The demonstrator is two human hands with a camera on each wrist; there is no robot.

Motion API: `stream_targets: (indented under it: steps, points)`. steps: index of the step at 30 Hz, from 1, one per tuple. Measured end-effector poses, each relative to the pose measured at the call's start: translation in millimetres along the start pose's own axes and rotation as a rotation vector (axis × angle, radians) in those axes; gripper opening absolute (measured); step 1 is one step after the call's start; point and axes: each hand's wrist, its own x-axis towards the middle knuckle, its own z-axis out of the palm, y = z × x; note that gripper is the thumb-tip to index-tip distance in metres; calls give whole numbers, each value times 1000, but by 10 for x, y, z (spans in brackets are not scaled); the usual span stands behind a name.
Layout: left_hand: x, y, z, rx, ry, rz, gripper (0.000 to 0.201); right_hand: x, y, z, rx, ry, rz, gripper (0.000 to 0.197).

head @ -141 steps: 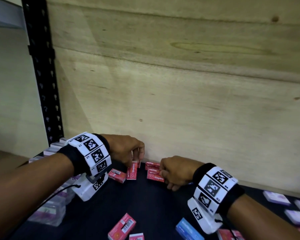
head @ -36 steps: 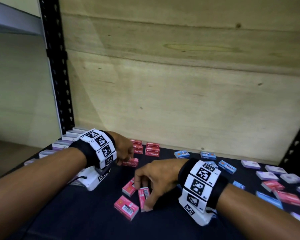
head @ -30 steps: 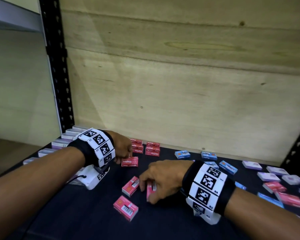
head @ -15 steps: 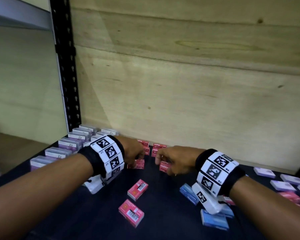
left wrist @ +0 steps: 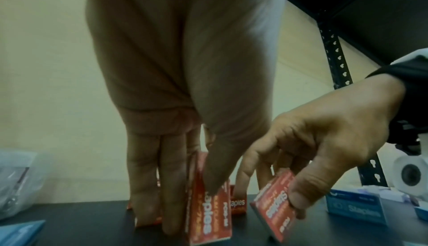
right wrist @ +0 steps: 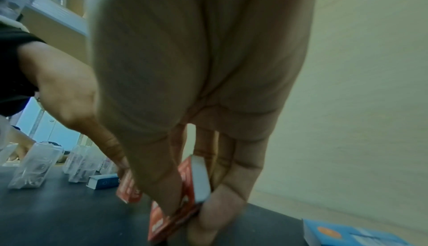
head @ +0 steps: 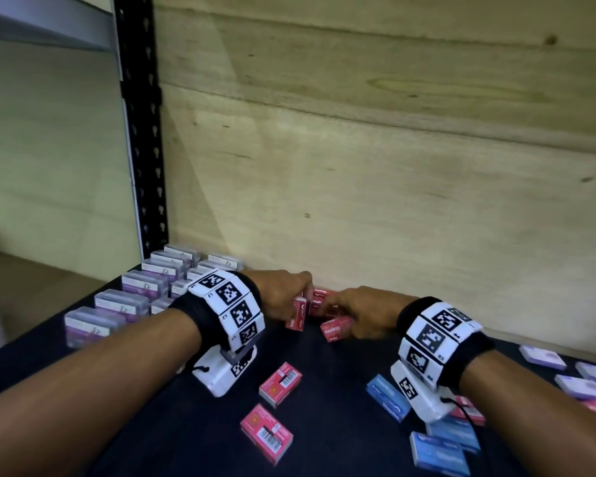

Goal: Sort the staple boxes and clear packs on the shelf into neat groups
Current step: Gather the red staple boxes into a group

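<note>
My left hand [head: 284, 301] pinches a red staple box [left wrist: 208, 213] between thumb and fingers, standing it on edge on the black shelf [head: 186, 425]. Just right of it, my right hand [head: 353, 316] pinches a second red staple box [head: 336, 330], held tilted low over the shelf. Both sit right in front of the red group [head: 319, 299] at the plywood back wall. Two loose red boxes [head: 280, 383] [head: 266, 433] lie nearer me. Clear packs [head: 124, 304] stand in rows at the left.
Several blue staple boxes [head: 387, 397] lie near my right wrist and toward the front right [head: 439, 454]. Purple-tinted packs [head: 542, 356] are scattered at the far right. A black perforated upright [head: 145, 132] bounds the shelf at the left rear.
My right hand took a red box from the shelf's middle and carried it back to the wall. My left hand has stood its red box on edge beside the red group.
</note>
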Motion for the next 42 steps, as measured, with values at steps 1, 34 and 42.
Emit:
stream_targets:
  steps: [1, 34, 42]
  points:
    - [8, -8, 8, -5, 5, -10, 37, 13, 5, -14, 1, 20, 18, 45]
    - [50, -130, -45, 225, 53, -172, 35, 295, -123, 12, -54, 84, 98, 23]
    - [-373, -3, -112, 27, -67, -86, 24, 129, -182, -50, -75, 208, -8, 27]
